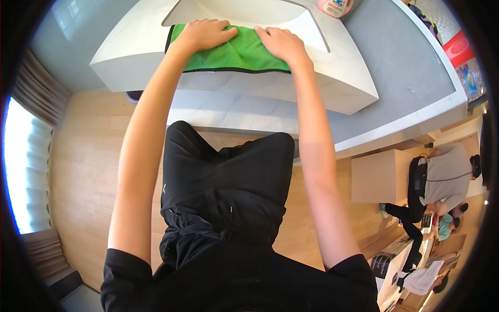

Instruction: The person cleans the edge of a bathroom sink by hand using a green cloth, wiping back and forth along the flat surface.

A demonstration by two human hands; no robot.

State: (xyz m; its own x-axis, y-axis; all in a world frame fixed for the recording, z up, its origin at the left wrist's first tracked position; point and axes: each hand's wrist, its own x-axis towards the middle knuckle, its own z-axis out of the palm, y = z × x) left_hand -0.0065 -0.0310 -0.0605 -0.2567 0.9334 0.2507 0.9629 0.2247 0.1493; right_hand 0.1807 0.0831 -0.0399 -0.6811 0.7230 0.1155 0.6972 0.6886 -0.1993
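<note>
A green cloth [240, 55] with a dark border lies over the front rim of a white washbasin [241, 11]. Its lower edge hangs a little down the front of the counter, and creases run across its middle. At the cloth's upper left, my left hand [206, 34] grips it with bent fingers, thumb pointing inward. My right hand [281, 43] is closed on the upper right part, its thumb also turned toward the middle. A stretch of cloth shows between the two hands. Some fingertips are hidden behind the hands.
A pink bottle [335, 6] stands on the counter at the basin's far right. The white counter [340, 78] has a thick front edge and a sharp right corner. Beyond it runs a grey surface [410, 67] with a red object [458, 49]. Several people are at the far right.
</note>
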